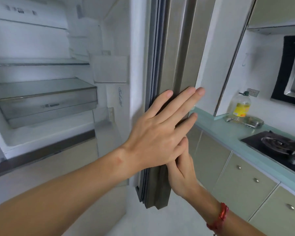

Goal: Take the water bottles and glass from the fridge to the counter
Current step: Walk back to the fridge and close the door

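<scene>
Pale green counter is seen running along the right side. At its back edge, against the wall, a big oil bottle with a yellow label and green cap is stood upright. A small round metal tin is parked just beside it. A black gas hob is set into the counter further along, toward the front edge. Inside the fridge, a glass shelf is fitted, with a metal-fronted drawer below.

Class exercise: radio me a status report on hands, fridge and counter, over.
Left hand flat on fridge door edge, right hand touching it below. Fridge open, no bottles or glass visible. Oil bottle on counter.
</scene>
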Demonstrator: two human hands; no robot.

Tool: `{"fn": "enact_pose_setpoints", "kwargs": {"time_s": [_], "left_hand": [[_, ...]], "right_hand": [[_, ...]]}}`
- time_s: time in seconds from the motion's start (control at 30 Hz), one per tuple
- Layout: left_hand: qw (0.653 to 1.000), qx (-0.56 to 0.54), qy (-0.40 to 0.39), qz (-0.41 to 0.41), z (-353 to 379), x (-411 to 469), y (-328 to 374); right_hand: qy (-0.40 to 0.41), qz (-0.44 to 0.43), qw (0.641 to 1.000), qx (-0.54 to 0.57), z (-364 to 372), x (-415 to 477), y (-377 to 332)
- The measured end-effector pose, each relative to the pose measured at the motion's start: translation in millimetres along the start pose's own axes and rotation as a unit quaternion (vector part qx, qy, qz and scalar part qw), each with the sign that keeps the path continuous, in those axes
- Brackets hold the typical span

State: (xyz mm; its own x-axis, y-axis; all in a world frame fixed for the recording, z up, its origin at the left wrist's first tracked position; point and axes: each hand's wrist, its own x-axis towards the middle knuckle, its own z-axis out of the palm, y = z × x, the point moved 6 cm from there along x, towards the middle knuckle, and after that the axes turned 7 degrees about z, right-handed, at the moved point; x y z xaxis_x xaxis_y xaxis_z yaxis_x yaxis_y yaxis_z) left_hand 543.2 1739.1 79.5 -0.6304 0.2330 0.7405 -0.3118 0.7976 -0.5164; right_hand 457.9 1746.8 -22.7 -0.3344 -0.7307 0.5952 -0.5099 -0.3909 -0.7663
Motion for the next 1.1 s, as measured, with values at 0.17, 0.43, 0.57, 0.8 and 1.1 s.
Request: {"fn": "enact_pose_setpoints", "kwargs": {"time_s": [0.17,0.43,0.57,0.8,1.1], "left_hand": [[0.999,0.026,-0.005,-0.045,-39.4,-41.6,-21.5],[0.988,0.078,-0.035,-0.130,-87.1,-113.9,-60.0],[0.975,0.101,-0.057,-0.189,-105.8,-149.4,-83.8],[0.950,0.135,-0.097,-0.266,-128.6,-202.7,-132.5],[0.897,0.225,-0.145,-0.352,-124.9,-253.2,-195.6]], "right_hand": [[-0.056,-0.068,0.995,0.037,56.1,-6.7,-18.8],[-0.130,-0.159,0.978,0.038,149.2,-10.8,-53.6],[-0.182,-0.184,0.966,-0.012,190.0,-4.2,-69.5],[-0.153,-0.233,0.954,-0.110,254.7,37.8,-78.9],[-0.129,-0.234,0.948,-0.171,318.6,94.3,-73.9]]}}
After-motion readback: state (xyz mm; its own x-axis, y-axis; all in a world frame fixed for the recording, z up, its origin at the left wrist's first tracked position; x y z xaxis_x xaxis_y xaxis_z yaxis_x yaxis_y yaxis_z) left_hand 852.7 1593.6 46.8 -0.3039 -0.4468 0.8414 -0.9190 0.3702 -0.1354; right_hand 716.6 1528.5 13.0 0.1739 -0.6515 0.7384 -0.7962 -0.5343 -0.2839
